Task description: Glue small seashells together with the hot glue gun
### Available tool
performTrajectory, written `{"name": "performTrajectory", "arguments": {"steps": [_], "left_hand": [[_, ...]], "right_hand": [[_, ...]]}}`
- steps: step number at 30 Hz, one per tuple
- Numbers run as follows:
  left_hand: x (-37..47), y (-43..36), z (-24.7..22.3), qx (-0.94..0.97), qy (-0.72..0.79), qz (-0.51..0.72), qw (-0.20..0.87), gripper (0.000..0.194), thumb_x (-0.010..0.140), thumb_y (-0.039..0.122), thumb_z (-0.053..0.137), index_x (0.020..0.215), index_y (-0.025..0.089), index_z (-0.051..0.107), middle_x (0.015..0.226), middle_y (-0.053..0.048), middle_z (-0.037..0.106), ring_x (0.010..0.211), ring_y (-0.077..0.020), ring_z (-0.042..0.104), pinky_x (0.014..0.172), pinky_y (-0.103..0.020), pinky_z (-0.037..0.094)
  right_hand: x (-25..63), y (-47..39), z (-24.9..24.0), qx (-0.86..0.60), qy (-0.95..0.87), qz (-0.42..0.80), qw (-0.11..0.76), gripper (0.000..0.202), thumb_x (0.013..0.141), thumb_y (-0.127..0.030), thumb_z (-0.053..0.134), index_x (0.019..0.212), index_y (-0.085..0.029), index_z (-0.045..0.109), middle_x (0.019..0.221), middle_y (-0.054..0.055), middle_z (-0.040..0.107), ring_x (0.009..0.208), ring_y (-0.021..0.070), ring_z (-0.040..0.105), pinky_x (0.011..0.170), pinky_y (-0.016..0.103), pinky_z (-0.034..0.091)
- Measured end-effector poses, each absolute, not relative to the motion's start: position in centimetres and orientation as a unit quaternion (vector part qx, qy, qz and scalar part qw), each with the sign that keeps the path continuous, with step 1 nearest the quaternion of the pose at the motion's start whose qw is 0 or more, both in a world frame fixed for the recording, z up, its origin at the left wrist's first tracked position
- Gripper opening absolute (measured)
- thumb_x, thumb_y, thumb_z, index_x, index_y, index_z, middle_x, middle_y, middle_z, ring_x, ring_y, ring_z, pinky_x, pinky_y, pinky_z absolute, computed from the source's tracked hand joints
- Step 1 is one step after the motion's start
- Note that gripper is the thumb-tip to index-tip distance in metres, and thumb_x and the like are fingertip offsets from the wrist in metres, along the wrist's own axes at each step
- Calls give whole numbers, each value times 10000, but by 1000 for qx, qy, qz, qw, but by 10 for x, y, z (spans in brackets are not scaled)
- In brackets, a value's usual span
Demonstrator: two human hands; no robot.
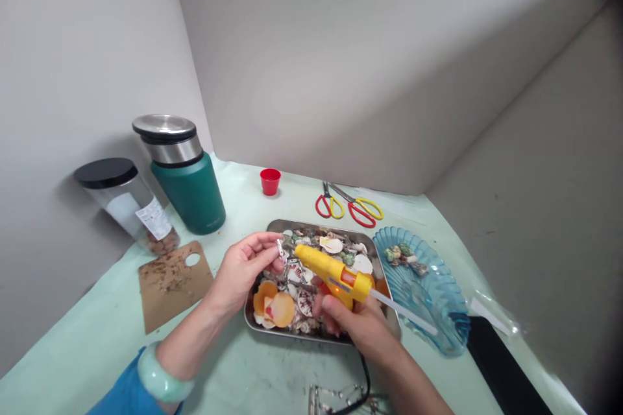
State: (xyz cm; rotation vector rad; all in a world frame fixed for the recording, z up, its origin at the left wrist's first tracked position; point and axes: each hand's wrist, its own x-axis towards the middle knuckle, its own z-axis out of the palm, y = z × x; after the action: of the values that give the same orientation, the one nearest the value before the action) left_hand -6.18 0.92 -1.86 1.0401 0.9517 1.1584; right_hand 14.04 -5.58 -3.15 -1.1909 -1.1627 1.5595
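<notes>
My left hand [248, 266] pinches a small whitish piece [280, 248] between thumb and fingers, over the left part of a metal tray [316, 337]. My right hand [348, 318] is wrapped round the handle of a yellow glue gun [326, 266]. Its nozzle points left, close to the small piece; whether they touch is hard to tell. A clear glue stick [403, 311] sticks out of the gun's back, and an orange light glows on its side. Shells fill the tray under both hands, with orange scallop shells [280, 308] at the front left.
A blue shell-shaped dish [438, 292] holds small shells on the right. Behind the tray lie two pairs of scissors [331, 205] and a red cup [270, 181]. A green bottle [189, 191], a lidded jar [131, 207] and a brown board [175, 285] are left. A black cable [366, 376] hangs in front.
</notes>
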Motion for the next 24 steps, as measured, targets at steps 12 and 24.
{"name": "performTrajectory", "arguments": {"steps": [12,24], "left_hand": [[-59,8,-22,471,425,497,592,145,760,218,665,825,162,548,544,19,656,519,-100,593,569,-205,469],[-54,6,-18,458,426,522,580,237,722,244,703,897,147,576,605,21,653,531,-116,622,558,-222,500]], "right_hand": [[142,-56,-31,-536,-547,519,380,309,788,-457,636,864,-160,675,557,-22,520,491,111,445,445,221,350],[141,-58,-34,-523,-568,499,393,240,805,-411,629,774,-173,622,593,-18,527,524,119,464,467,222,380]]}}
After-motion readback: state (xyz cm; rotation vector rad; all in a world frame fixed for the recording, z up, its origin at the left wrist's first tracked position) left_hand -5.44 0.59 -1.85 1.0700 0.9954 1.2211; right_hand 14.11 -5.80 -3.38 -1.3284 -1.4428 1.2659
